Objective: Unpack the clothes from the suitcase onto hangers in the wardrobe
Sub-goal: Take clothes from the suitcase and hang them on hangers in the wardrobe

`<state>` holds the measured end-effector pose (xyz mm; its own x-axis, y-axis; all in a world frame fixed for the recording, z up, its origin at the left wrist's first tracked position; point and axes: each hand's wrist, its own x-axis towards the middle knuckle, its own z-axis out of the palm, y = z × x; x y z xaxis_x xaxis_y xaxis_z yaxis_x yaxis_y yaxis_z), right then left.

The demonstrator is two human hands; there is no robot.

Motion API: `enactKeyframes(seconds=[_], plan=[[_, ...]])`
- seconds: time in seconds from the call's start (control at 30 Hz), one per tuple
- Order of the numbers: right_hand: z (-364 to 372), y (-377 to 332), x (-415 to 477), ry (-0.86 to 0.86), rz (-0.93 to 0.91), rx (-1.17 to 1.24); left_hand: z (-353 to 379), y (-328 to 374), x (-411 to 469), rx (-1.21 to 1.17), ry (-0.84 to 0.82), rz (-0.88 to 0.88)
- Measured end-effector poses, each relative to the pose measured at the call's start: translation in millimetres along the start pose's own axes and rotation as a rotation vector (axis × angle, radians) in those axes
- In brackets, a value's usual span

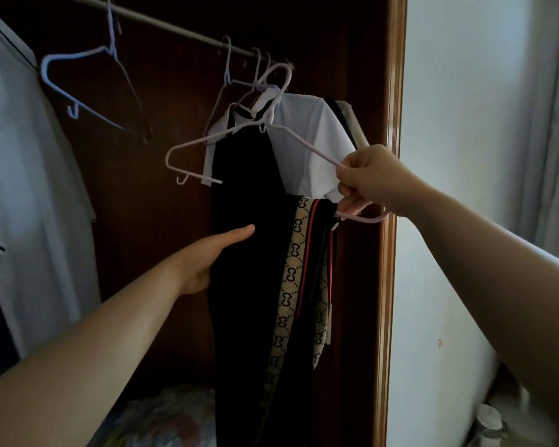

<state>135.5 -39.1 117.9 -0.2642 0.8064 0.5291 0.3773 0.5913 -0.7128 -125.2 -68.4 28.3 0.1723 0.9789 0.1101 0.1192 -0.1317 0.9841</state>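
A black garment with a beige patterned stripe and red piping hangs over the lower bar of a pale pink hanger. My right hand grips that hanger's right end. My left hand holds the garment's left edge, thumb on the front and fingers hidden behind the cloth. The hanger's hook is up by the wardrobe rail. Behind it a white shirt with dark trim hangs on another hanger.
An empty lilac hanger hangs on the rail at left. A white shirt hangs at the far left. The wardrobe's wooden frame stands at right, then a white wall. A patterned bundle lies on the wardrobe floor.
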Motion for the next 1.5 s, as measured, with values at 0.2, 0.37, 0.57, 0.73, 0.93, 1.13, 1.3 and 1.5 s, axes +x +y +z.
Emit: enactKeyframes(seconds=[0.2,0.37,0.57,0.73,0.93,1.13,1.3,1.5], plan=[[-2,4,1,0.025,0.014,0.014,3,6,5,-0.087,0.009,0.061],[-3,-1,2,-0.043,-0.019,-0.058,-3,56,22,-0.207,0.136,0.177],[7,-8,4,-0.059,-0.06,-0.075,-16,90,38,0.251,0.393,0.156],[8,-21,10,-0.057,-0.076,0.019,-36,101,48,0.618,0.711,0.3],[12,-39,25,-0.073,-0.087,0.021,-74,103,51,0.667,1.01,0.439],[29,-64,59,-0.066,-0.015,-0.068,-95,75,66,0.466,0.757,0.225],[47,-92,90,-0.033,-0.034,-0.161,-101,53,83,0.299,0.678,0.124],[59,-123,137,0.07,-0.096,-0.261,-105,56,106,0.234,0.675,0.159]])
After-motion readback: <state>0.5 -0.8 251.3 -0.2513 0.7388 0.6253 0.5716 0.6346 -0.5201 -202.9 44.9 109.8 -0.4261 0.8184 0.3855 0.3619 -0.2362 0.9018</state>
